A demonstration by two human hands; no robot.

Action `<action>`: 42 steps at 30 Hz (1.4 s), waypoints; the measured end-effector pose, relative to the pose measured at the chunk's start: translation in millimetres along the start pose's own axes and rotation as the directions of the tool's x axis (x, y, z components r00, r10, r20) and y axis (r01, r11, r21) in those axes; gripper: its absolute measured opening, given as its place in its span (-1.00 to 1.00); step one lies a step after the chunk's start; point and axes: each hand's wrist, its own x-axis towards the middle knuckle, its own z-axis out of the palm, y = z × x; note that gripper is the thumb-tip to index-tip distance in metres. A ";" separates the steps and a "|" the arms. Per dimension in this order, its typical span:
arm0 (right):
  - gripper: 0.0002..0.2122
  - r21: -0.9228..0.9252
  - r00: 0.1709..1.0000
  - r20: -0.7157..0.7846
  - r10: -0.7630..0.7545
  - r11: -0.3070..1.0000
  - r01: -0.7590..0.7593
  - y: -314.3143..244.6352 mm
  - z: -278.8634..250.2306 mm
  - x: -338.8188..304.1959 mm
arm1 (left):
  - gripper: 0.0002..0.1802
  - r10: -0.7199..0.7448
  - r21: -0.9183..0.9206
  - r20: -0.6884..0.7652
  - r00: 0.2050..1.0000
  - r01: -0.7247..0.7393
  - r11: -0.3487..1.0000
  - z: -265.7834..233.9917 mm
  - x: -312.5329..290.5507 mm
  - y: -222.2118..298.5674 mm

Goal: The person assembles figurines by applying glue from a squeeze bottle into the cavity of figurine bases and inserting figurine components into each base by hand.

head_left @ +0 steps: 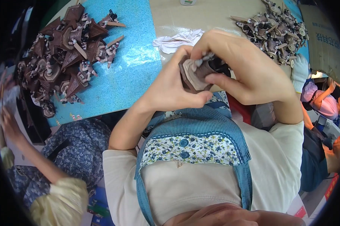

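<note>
Near the table's front edge, my left hand [173, 84] is wrapped round a brown, many-sided base [190, 77]. My right hand [243, 73] pinches a small dark figurine [207, 67] that sits against the pale middle of that base. I cannot tell whether figurine and base are joined or only pressed together. My fingers cover part of both, and the figurine's top is blurred. Just beyond my hands lies a crumpled white cloth [177, 40].
A large heap of brown bases with figurines [70, 49] covers the left of the blue tabletop [134, 67]. Another pile of small figurines [273, 32] lies at the far right, beside a white glove [300, 71] and a cardboard box [324, 37]. Other people sit at both sides.
</note>
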 end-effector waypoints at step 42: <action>-0.42 0.092 0.771 -0.630 0.096 0.995 -0.050 54.2 22.9 12.2 | -0.34 0.425 0.884 -0.264 0.866 0.042 0.465 -71.9 5.6 99.0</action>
